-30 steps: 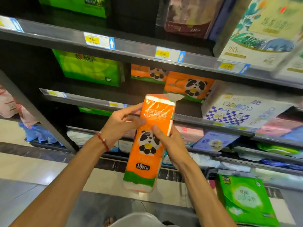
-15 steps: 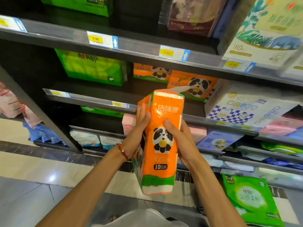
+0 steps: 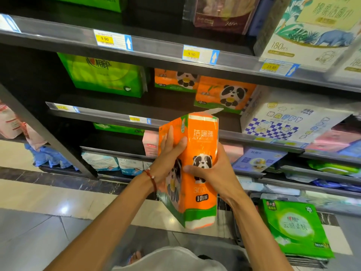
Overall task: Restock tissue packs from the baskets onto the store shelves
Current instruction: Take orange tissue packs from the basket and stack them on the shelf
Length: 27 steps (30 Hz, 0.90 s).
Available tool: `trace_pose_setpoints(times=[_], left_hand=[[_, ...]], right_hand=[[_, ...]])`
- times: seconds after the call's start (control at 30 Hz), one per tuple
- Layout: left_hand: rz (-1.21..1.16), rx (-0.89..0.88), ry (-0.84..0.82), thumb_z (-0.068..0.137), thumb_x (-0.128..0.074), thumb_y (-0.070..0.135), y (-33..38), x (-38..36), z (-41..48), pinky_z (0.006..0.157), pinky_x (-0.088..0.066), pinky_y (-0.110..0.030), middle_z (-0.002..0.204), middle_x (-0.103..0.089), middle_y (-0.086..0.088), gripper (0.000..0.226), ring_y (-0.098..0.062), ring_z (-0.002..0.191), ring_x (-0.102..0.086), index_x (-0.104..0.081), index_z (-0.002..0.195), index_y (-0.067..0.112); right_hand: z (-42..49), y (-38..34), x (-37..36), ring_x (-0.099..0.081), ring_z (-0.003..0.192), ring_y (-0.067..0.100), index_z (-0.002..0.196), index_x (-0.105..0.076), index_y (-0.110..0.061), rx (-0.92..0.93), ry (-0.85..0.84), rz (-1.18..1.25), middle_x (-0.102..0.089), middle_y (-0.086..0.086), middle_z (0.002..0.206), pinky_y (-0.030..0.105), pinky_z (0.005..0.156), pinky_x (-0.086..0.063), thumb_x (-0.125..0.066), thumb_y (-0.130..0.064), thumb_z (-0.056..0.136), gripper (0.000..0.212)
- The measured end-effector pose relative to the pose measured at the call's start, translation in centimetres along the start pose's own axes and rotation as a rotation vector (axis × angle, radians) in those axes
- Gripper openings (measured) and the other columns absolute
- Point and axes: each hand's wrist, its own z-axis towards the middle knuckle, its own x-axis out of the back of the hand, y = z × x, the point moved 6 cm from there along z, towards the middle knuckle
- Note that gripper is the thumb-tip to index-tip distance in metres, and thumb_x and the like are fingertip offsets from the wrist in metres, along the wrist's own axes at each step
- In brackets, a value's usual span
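Orange film, panda print: one tissue pack point(image 3: 203, 192) held in the air in front of the shelving, level with the lower shelf edges, touching no shelf.

- Both hands on it. Left hand point(image 3: 167, 159) lies along the pack's left side face, fingers nearly straight up it, thumb hooked over the front corner. Right hand point(image 3: 216, 173) is wrapped round the right edge, thumb across the panda.
- Long axis stands near upright, top leaning slightly away toward the shelves.
- Matching panda packs point(image 3: 224, 92) lie above the pack's top and a little to its right, set back, long side down.
- Bare dark shelf board point(image 3: 172, 103) lies in front of them.
- Judgement: the pack must go up and forward, and probably tip onto its long side to match. The right hand is on the nearer side.
- A green pack point(image 3: 293, 227) lies low on the right.
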Motion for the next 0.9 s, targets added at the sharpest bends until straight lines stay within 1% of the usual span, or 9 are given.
trace_pose_setpoints(times=[0.23,0.37,0.47,0.5,0.57,0.67,0.7,0.8,0.9], left_hand=[[0.011,0.012,0.06,0.061,-0.053,0.092,-0.2,-0.1,-0.3,0.118,-0.031,-0.061,0.168,-0.009,0.009,0.118,-0.024,0.152,-0.022,0.001,0.158,0.051],[-0.108,-0.032,0.222,0.057,-0.075,0.086,-1.0,2.9,-0.9,0.107,-0.044,-0.064,0.152,-0.04,0.004,0.102,-0.03,0.139,-0.047,-0.038,0.146,0.051],[-0.015,0.135,0.321,0.039,-0.083,0.081,-2.8,5.9,-1.2,0.106,-0.045,-0.063,0.156,-0.035,-0.002,0.14,-0.032,0.137,-0.046,-0.02,0.157,0.04],[-0.058,0.181,0.298,0.035,-0.087,0.079,-3.1,6.4,-1.3,0.103,-0.048,-0.061,0.152,-0.044,-0.004,0.145,-0.031,0.131,-0.054,-0.02,0.156,0.038],[-0.134,0.221,0.248,0.046,-0.094,0.064,-3.5,6.8,-1.6,0.095,-0.054,-0.053,0.132,-0.063,-0.001,0.119,-0.024,0.112,-0.066,-0.038,0.145,0.033],[-0.121,0.18,0.242,0.075,-0.087,0.038,-3.5,6.8,-2.4,0.088,-0.057,-0.045,0.106,-0.074,0.002,0.045,-0.021,0.098,-0.072,-0.062,0.113,0.031],[-0.109,0.17,0.266,0.075,-0.085,0.039,-4.0,6.9,-2.6,0.087,-0.058,-0.044,0.101,-0.076,0.002,0.039,-0.022,0.096,-0.073,-0.067,0.107,0.029],[-0.049,0.174,0.335,0.065,-0.088,0.052,-5.3,7.4,-3.6,0.085,-0.059,-0.042,0.097,-0.078,0.006,0.05,-0.016,0.091,-0.074,-0.071,0.107,0.03],[0.046,0.192,0.389,0.044,-0.091,0.076,-7.0,7.8,-4.4,0.09,-0.057,-0.047,0.11,-0.073,0.007,0.103,-0.016,0.099,-0.071,-0.056,0.128,0.028]], right_hand=[[-0.1,1.6,1.4,-0.076,0.106,0.019,0.143,-0.047,-0.032,-0.001,0.018,0.093,-0.073,-0.003,0.123,0.044,0.088,-0.062,-0.101,-0.033,0.06,0.099],[0.1,2.1,2.9,-0.075,0.11,0.036,0.143,-0.051,-0.02,-0.023,-0.037,0.344,-0.075,0.012,0.127,0.051,0.085,-0.063,-0.091,-0.022,0.063,0.089],[0.3,2.4,3.8,-0.074,0.11,0.037,0.146,-0.05,-0.014,-0.024,-0.078,0.485,-0.073,0.016,0.129,0.048,0.082,-0.064,-0.085,-0.021,0.062,0.091],[0.4,2.6,3.9,-0.074,0.109,0.037,0.147,-0.05,-0.013,-0.035,-0.088,0.505,-0.073,0.017,0.128,0.048,0.082,-0.064,-0.083,-0.023,0.062,0.092],[0.3,2.7,3.7,-0.075,0.107,0.036,0.148,-0.048,-0.011,-0.05,-0.103,0.504,-0.073,0.018,0.127,0.047,0.082,-0.064,-0.082,-0.024,0.06,0.095],[0.2,2.9,3.0,-0.073,0.113,0.037,0.151,-0.046,-0.013,-0.074,-0.109,0.448,-0.071,0.019,0.134,0.048,0.087,-0.064,-0.082,-0.027,0.062,0.097],[0.1,2.9,2.7,-0.074,0.113,0.035,0.15,-0.047,-0.015,-0.081,-0.102,0.431,-0.072,0.017,0.133,0.045,0.085,-0.064,-0.081,-0.029,0.064,0.093],[-0.1,3.0,1.7,-0.075,0.113,0.031,0.146,-0.053,-0.018,-0.097,-0.079,0.422,-0.076,0.009,0.127,0.035,0.078,-0.063,-0.072,-0.03,0.078,0.072],[-1.1,3.3,0.1,-0.078,0.103,0.029,0.139,-0.059,-0.017,-0.154,-0.036,0.509,-0.078,0.011,0.121,0.036,0.073,-0.064,-0.07,-0.034,0.089,0.053]])
